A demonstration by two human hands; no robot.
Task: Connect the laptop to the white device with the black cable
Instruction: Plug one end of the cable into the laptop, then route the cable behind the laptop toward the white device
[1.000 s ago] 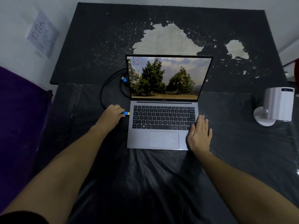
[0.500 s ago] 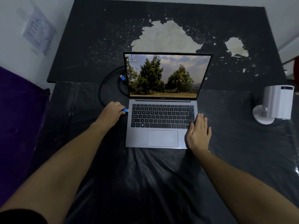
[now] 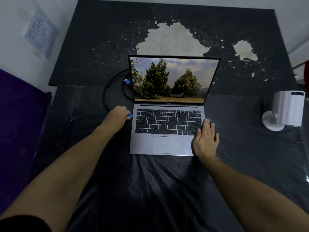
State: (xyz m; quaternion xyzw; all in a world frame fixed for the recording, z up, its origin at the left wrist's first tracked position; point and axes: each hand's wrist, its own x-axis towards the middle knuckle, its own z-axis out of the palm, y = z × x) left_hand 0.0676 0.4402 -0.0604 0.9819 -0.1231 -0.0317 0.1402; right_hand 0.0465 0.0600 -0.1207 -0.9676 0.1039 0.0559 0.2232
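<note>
A grey laptop [image 3: 168,144] stands open in the middle of the table, its screen showing pine trees. My left hand [image 3: 117,118] grips the blue-tipped plug [image 3: 130,116] of the black cable [image 3: 107,91] and holds it against the laptop's left edge. The cable loops behind the hand, and its other blue plug [image 3: 127,81] lies free beside the screen. My right hand [image 3: 205,139] rests flat on the laptop's front right corner. The white device [image 3: 286,109], a cylinder on a round foot, stands at the far right, apart from the cable.
Black plastic sheeting [image 3: 158,190] covers the table. A dark board with peeled white patches [image 3: 167,30] leans behind the laptop. A purple cloth [image 3: 18,123] lies at the left, and a paper sheet [image 3: 40,32] hangs on the wall.
The blue plug in my left hand has moved right, from a small gap to touching the laptop's left edge. My right hand has stayed on the corner.
</note>
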